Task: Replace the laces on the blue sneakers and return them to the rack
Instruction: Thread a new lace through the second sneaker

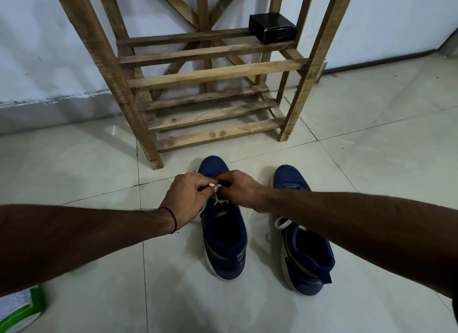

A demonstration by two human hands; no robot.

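1. Two hands met over one shoe. The left hand (188, 196) and the right hand (241, 190) both had their fingers curled and pinched a white lace (218, 201) between them, knuckles nearly touching.
2. Directly under the grip stood the blue sneaker (225, 246), toe pointing away from the person. The lace ran down from the fingers to the eyelets just below the grip.
3. Just right of the grip, partly under the right forearm, stood the second blue sneaker (304, 258). A loose lace end (282, 222) lay over its near side.
4. Back from the grip along the left arm, a thin black band (174, 218) circled the wrist.
5. Beyond the grip, past the sneaker's toe, stood the wooden rack (215, 72). Both sneakers sat on the tiled floor (371, 146) in front of it.
6. Farther beyond the grip and to its right, a black box (272, 31) sat on the rack's upper slats.
7. Far left of the grip, nearest the person, a green-and-white pack (22, 308) lay at the edge of view.
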